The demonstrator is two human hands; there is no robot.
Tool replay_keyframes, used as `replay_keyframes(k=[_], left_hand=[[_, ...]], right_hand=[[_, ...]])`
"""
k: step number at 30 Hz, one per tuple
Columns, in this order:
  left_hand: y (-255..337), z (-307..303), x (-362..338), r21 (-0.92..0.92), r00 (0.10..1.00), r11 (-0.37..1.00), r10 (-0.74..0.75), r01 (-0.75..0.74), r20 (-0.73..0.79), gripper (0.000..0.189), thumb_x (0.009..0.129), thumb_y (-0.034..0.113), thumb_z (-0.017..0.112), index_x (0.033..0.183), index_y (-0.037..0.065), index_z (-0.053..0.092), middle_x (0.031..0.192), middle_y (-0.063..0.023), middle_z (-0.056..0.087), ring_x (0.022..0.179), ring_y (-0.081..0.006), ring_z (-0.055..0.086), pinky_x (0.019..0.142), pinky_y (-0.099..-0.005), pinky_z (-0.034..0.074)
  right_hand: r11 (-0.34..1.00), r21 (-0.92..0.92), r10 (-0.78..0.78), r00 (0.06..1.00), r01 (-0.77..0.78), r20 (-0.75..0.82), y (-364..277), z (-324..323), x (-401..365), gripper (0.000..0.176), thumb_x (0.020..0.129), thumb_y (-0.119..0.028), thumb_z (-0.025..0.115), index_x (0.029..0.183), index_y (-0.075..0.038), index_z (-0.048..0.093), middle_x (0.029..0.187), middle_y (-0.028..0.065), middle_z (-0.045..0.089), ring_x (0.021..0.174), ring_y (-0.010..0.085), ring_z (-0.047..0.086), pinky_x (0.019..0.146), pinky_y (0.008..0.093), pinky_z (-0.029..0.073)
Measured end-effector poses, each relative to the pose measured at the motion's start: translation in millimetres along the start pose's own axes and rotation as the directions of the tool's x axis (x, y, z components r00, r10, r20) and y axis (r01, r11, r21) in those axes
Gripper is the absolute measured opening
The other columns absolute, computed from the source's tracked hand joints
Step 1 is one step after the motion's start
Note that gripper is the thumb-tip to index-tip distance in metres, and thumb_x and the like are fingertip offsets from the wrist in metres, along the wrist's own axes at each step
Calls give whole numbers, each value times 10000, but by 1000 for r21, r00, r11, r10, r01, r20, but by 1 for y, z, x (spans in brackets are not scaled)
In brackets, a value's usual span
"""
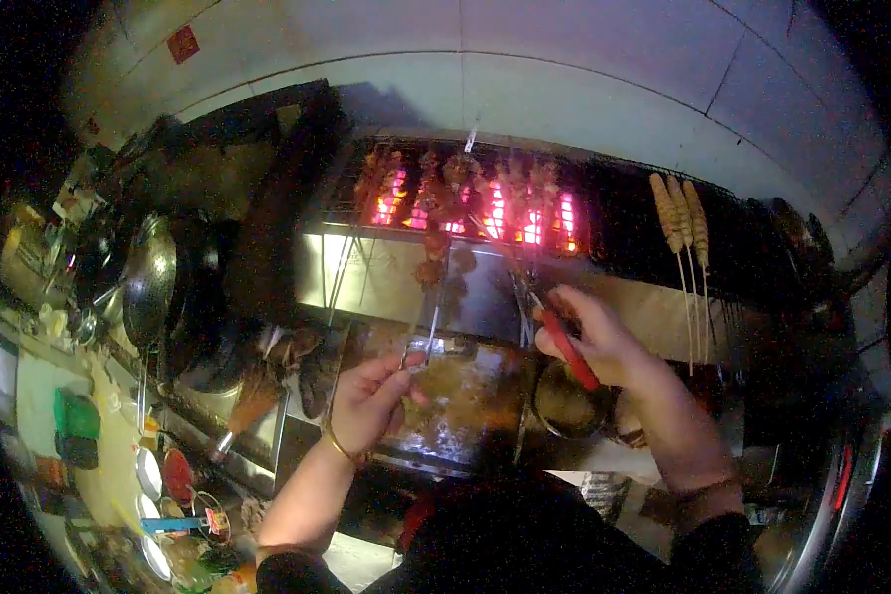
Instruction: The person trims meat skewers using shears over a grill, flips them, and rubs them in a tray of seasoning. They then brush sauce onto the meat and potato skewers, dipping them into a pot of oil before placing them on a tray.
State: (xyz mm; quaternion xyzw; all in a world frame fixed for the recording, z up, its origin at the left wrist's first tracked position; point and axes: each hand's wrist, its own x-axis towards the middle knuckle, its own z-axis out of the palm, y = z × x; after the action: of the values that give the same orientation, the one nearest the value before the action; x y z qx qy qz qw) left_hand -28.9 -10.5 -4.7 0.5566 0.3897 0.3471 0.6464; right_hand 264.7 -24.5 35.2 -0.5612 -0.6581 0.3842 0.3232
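My left hand [371, 396] is closed around the lower end of a metal skewer. Pieces of meat [431, 259] on that skewer hang just in front of the grill's near edge. My right hand [599, 337] grips a pair of red-handled scissors [569, 351], as far as the blur lets me tell. Their dark blades point up and left toward the meat over the fire. Several meat skewers [540, 188] lie across the grill [624, 233] above glowing pink-orange heat. Where the blade tips end is hard to make out.
Three pale spiral-shaped skewers [681, 213] rest at the grill's right. Below the grill sits a greasy metal tray [465, 406], with a round bowl [569, 401] beside it. At left are a wok [150, 282], a brush [252, 401] and a counter crowded with small dishes [148, 473].
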Motion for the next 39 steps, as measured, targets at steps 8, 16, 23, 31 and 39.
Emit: replay_keyframes(k=[8,16,23,31,39], left_hand=[[2,-3,-7,-110,989,987,-106,118,107,300,901,199,484,1156,46,529,707,-73,619,386,-67,422,375,-187,341],[2,-3,-7,-124,986,984,-112,128,124,290,907,196,468,1144,41,529,688,-78,618,369,-71,410,360,-187,325],[-1,2,-2,-129,989,981,-135,143,69,296,882,258,505,1092,53,545,626,-64,609,357,-71,424,342,-194,327],[-5,0,27,-103,978,995,-37,16,-207,282,887,193,495,1122,43,537,670,-49,598,364,-62,395,346,-186,307],[-1,0,87,-306,952,951,-134,45,-276,243,863,173,503,1072,60,555,668,26,506,459,-52,408,354,-192,293]], right_hand=[[998,63,-12,998,8,58,-7,-3,3,261,772,-130,649,947,-7,499,833,19,546,756,70,515,698,226,437],[989,147,-8,999,1,46,-19,-1,1,170,794,-138,620,884,-31,524,721,-3,548,595,56,508,512,196,408],[994,109,6,999,-11,43,-14,2,3,171,777,-138,634,851,-39,516,708,4,554,569,57,485,492,210,400],[993,-104,47,998,-52,-50,3,-2,3,264,715,-146,687,867,-5,523,786,58,552,749,142,511,685,288,428],[971,-182,128,982,-153,-141,3,-3,-31,293,685,-133,707,879,4,536,723,83,554,683,132,494,661,286,426]])
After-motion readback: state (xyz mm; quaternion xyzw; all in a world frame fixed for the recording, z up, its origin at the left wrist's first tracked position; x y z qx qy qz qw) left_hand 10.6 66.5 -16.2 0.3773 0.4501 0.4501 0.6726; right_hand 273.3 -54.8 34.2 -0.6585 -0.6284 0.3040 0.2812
